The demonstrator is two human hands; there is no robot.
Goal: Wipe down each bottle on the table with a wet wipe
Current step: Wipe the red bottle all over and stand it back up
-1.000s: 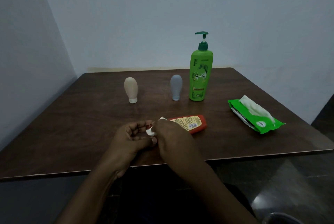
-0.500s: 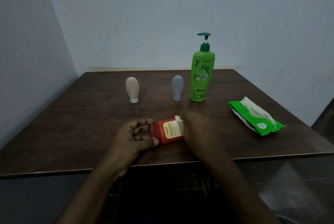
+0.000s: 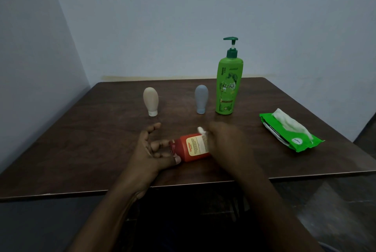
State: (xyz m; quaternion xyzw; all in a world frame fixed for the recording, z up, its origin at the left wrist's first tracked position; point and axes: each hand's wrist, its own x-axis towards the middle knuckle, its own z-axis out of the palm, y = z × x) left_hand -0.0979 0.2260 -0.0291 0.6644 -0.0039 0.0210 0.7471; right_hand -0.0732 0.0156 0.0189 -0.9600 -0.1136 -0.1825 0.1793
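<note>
A red bottle (image 3: 193, 147) with a yellow label lies on its side above the near part of the brown table (image 3: 81, 139). My left hand (image 3: 150, 156) holds its cap end between thumb and fingers, index finger stretched out. My right hand (image 3: 230, 146) covers the bottle's other end and grips a white wet wipe (image 3: 201, 130) against it; only a tuft of the wipe shows. Further back stand a beige squeeze bottle (image 3: 151, 101), a grey squeeze bottle (image 3: 201, 99) and a tall green pump bottle (image 3: 227, 88).
A green pack of wet wipes (image 3: 284, 135) lies at the right side of the table, with a white wipe sticking out of its opening. Walls close in behind and to the left. The table's front edge runs just below my wrists.
My right hand with the wipe slid along the red bottle from the cap end to the far end. The bottle turned, showing its label. My left index finger straightened.
</note>
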